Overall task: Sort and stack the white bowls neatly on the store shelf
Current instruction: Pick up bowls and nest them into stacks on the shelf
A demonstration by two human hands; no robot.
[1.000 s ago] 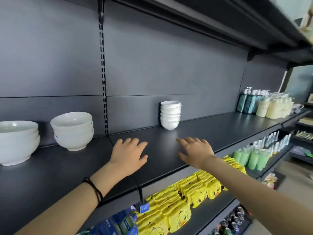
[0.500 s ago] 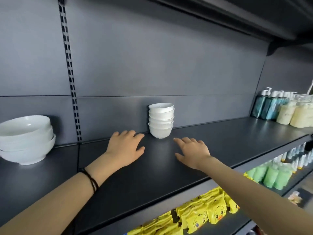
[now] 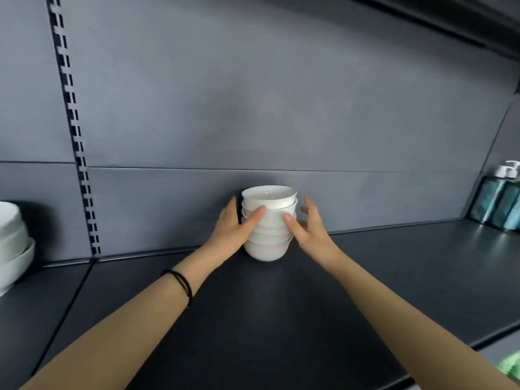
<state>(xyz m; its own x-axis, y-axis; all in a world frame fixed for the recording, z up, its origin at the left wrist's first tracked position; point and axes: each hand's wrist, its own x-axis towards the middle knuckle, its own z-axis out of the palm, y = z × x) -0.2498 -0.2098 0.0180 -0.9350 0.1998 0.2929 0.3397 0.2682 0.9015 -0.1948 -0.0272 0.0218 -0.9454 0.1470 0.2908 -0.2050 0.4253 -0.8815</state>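
A stack of several small white bowls (image 3: 267, 249) stands upright at the back of the dark shelf (image 3: 281, 319), against the grey back panel. My left hand (image 3: 233, 229) cups the stack's left side, thumb lying across the front and fingers behind. My right hand (image 3: 309, 232) is at the stack's right side; its thumb tip touches the front of a bowl, while its fingers are spread and stand slightly off the rim. The stack rests on the shelf. A black band sits on my left wrist.
A stack of larger white bowls (image 3: 11, 243) stands at the far left edge of the shelf. Teal pump bottles (image 3: 501, 204) stand at the far right. A slotted upright (image 3: 76, 136) runs down the back panel. An upper shelf (image 3: 450, 23) overhangs.
Both hands have moved forward from the bare shelf surface to the small bowl stack and now flank it. The view has come closer and turned right, leaving the larger bowls at the left edge.
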